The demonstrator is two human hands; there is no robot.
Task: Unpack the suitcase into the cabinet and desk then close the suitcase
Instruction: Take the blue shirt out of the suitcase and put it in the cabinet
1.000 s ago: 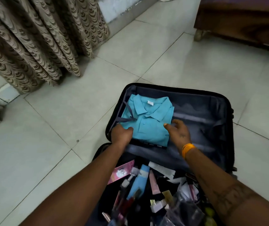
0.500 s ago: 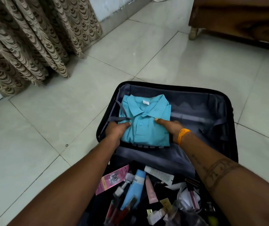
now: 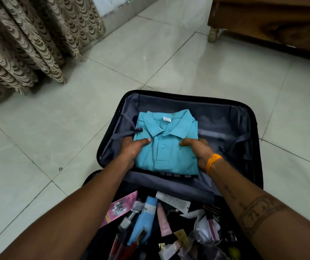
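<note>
Pale glossy floor tiles are seen beneath an open black hard-shell suitcase, with patterned beige curtains hanging at the upper left and a dark wooden piece of furniture standing at the upper right. A folded teal polo shirt is held in the far, grey-lined half of the suitcase, toward its left side, with a grey packing strap and its buckle lying loose at the shirt's left edge. The left hand is closed on the left edge of the shirt, thumb on top, and the right hand, with an orange thread band on its wrist, is closed on the right edge in the same way; the two hands are kept apart with the button placket between them. A dark striped item is glimpsed beneath the shirt's near edge, so more clothing is judged to lie under it. In the near half of the suitcase a jumble of cosmetics is seen, among them a light blue tube and a pink box. The shirt is judged to be light, soft and limp, so it is best taken at both side edges with fingers slid underneath, and kept level, lest the fold sag open in the middle. The unpacking is judged to be at an early stage.
</note>
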